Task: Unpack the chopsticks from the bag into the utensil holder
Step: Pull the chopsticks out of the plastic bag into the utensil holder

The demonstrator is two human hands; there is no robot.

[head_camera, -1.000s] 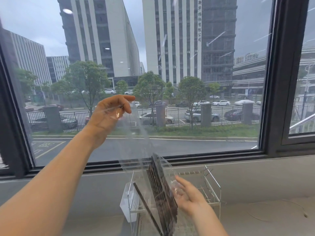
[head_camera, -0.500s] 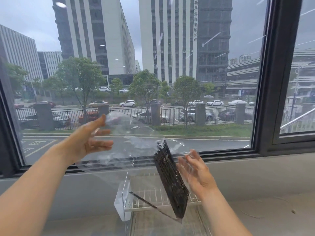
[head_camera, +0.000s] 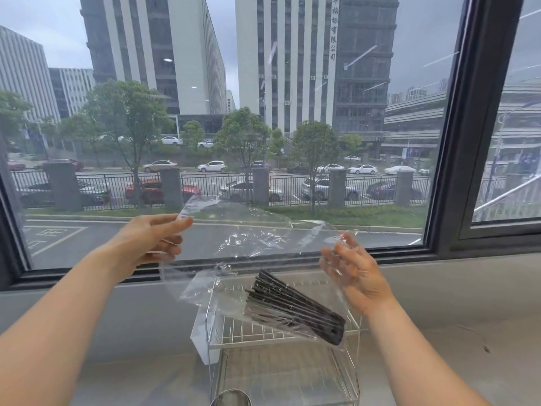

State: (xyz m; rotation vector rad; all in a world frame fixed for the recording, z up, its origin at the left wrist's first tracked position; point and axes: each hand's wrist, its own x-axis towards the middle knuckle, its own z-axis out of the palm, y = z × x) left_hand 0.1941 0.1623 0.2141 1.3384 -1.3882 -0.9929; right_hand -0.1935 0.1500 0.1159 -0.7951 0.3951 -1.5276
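Standing nearest, the wire utensil holder [head_camera: 281, 336] receives the dark chopsticks [head_camera: 295, 310], stiff and slippery, sliding inside the limp clear bag [head_camera: 248, 235]. Left hand [head_camera: 146, 243] pinches one bag corner; right hand [head_camera: 355, 271] grips the opposite edge.

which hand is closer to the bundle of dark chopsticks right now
Right. The right hand is just above and to the right of the bundle of dark chopsticks in the clear plastic bag; the left hand pinches the bag's far upper-left edge.
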